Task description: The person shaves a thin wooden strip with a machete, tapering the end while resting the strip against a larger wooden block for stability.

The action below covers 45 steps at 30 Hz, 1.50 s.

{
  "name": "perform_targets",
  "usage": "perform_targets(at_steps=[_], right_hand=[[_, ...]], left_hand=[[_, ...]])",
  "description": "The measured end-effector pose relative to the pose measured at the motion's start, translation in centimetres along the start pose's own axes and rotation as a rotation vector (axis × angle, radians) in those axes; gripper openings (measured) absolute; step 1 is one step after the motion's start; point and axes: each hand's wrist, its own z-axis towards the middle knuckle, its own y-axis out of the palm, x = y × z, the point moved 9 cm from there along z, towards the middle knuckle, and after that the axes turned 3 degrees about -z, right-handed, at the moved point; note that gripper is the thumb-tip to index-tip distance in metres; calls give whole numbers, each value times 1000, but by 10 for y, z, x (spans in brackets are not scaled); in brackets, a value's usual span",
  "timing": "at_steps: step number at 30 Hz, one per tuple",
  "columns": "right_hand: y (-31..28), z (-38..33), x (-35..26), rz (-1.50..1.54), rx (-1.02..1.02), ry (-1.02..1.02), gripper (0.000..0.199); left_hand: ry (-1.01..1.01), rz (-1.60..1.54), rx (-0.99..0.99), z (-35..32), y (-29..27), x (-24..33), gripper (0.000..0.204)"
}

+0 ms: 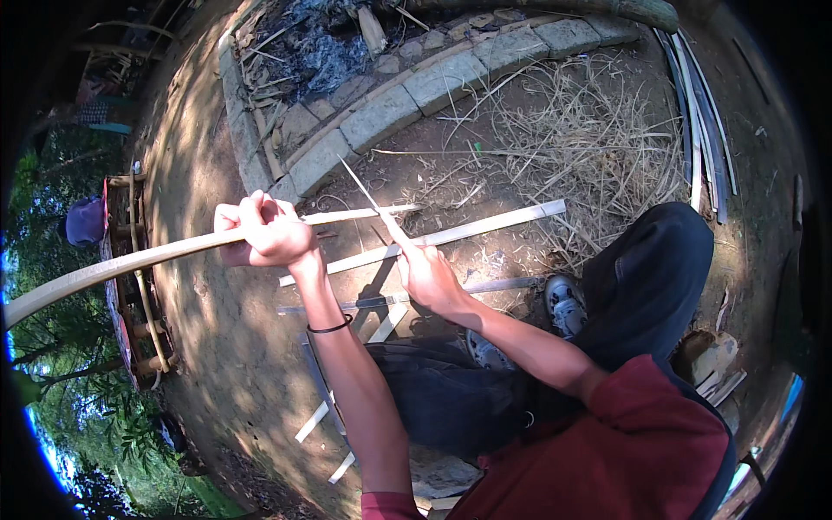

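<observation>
My left hand [267, 230] is closed round a long pale strip [130, 262], which looks like split bamboo. From the fist the strip bends down to the left rim of the view, and its short end points right. My right hand [432, 279] grips a knife [364, 188] by its handle. Its narrow blade crosses the strip near that short end, tip pointing away from me. Whether the edge bites into the strip, I cannot tell. Below the hands, another pale strip [485, 227] and a darker strip [503, 284] lie on the ground.
Curved stone edging [446, 82] borders grey ash [325, 56] at the far side. A heap of thin shavings [598, 130] lies right of centre, beside long strips [693, 113]. To the left stands a low bamboo frame [139, 277]. My bent knee [663, 251] is at the right.
</observation>
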Motion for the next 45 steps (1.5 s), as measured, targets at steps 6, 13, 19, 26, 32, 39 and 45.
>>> perform_targets(at_steps=[6, 13, 19, 26, 32, 39, 45], right_hand=[[-1, 10, 35, 83, 77, -8, 71], [6, 2, 4, 24, 30, -45, 63], [3, 13, 48, -16, -17, 20, 69], [5, 1, 5, -8, 105, -109, 51], [15, 22, 80, -149, -93, 154, 73], [-9, 8, -16, 89, 103, -101, 59], [15, 11, 111, -134, -83, 206, 71]], left_hand=[[-33, 19, 1, -5, 3, -4, 28], [-38, 22, -49, -6, -1, -9, 24], [-27, 12, -38, -3, -2, -9, 25], [-43, 8, 2, -6, 0, -9, 26], [12, 11, 23, -9, 1, -1, 27], [15, 54, 33, -9, -2, -4, 27], [52, 46, 70, -12, -1, 3, 27]])
